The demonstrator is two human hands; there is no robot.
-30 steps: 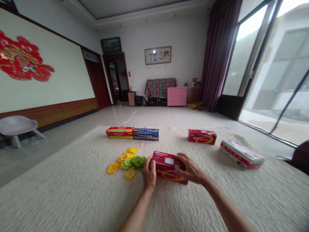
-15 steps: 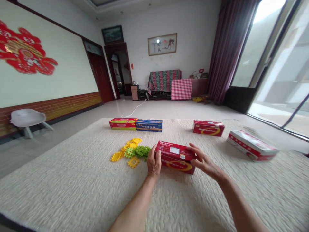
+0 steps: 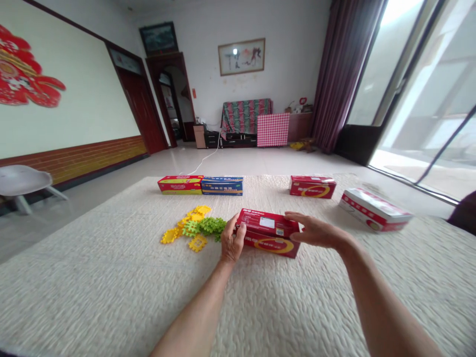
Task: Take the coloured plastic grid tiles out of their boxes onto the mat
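Observation:
A red box [image 3: 268, 238] with a yellow oval on its front lies on the cream quilted cloth [image 3: 111, 287] in front of me. My left hand [image 3: 231, 243] grips its left end, fingers curled round the edge. My right hand [image 3: 316, 231] holds the right end, fingers stretched along the top. Just left of the box lies a small heap of yellow and green toothed plastic pieces [image 3: 193, 229].
Along the far edge lie a red-and-yellow box [image 3: 180, 184], a blue box [image 3: 222, 186] and another red box [image 3: 312, 186]. A red-and-white box [image 3: 373, 209] lies at the right. A white chair [image 3: 22, 182] stands on the floor at left.
Both hands have stayed on the red box's ends, the right hand's fingers now flatter along its top. The camera has tilted and shifted slightly.

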